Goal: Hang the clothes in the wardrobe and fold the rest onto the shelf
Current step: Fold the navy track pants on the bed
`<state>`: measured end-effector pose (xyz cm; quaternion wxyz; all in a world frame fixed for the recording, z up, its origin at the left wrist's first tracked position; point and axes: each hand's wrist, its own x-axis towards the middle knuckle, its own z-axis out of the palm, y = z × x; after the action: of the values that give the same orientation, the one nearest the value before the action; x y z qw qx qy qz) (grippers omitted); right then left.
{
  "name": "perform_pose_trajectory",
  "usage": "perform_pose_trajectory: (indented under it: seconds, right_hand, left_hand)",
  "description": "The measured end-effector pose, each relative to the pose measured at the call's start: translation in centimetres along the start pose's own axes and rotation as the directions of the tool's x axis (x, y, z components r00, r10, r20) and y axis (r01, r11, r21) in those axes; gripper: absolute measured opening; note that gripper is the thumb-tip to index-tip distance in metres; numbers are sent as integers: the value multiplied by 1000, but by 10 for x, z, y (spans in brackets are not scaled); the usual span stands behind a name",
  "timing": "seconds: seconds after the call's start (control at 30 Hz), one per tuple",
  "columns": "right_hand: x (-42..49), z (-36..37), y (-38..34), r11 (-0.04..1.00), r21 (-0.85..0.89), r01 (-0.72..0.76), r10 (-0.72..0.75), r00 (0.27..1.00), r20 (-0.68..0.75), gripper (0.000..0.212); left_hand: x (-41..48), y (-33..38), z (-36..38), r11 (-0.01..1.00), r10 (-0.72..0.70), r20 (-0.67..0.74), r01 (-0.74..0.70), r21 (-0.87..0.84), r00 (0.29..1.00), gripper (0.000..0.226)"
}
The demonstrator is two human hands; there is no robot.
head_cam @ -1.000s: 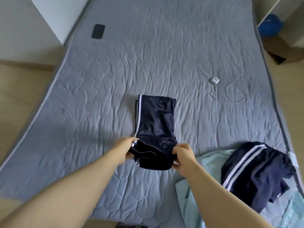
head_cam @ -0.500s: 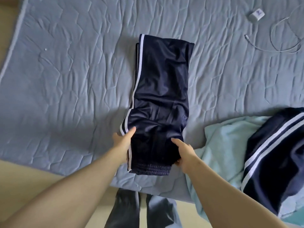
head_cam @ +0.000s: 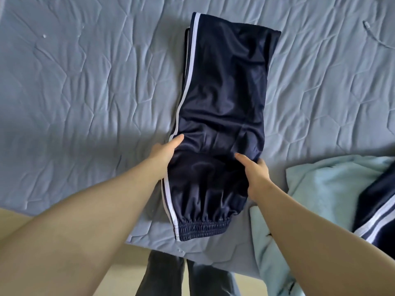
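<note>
Beside folded trousers (head_cam: 224, 92), pale blue cloth (head_cam: 324, 189) under striped navy garment (head_cam: 379, 207).

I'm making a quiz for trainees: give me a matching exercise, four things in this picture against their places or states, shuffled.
Things: 1 navy trousers; 2 pale green garment; 3 white cable; 4 left hand.
Places: A top right corner; B holds the trousers' striped edge; C folded, middle of the quilt; D crumpled at right, beside a striped navy garment.
Pairs: 1-C, 2-D, 3-A, 4-B.
</note>
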<state>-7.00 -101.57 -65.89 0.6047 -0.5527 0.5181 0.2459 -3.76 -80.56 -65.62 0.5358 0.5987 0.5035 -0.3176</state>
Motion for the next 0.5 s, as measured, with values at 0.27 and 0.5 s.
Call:
perform_pose_trajectory:
  seconds: [0.27,0.5]
  right_hand:
    - [15,18,8,998,-63,-14,21,992,125,22]
    - [-28,-5,71,946,-164,-279,291,955,57,18]
  left_hand:
    - [20,-4,7,964,93,164,-130,232,982,25]
    - [-7,-59,-14,876,-245,173,141,462,954,41]
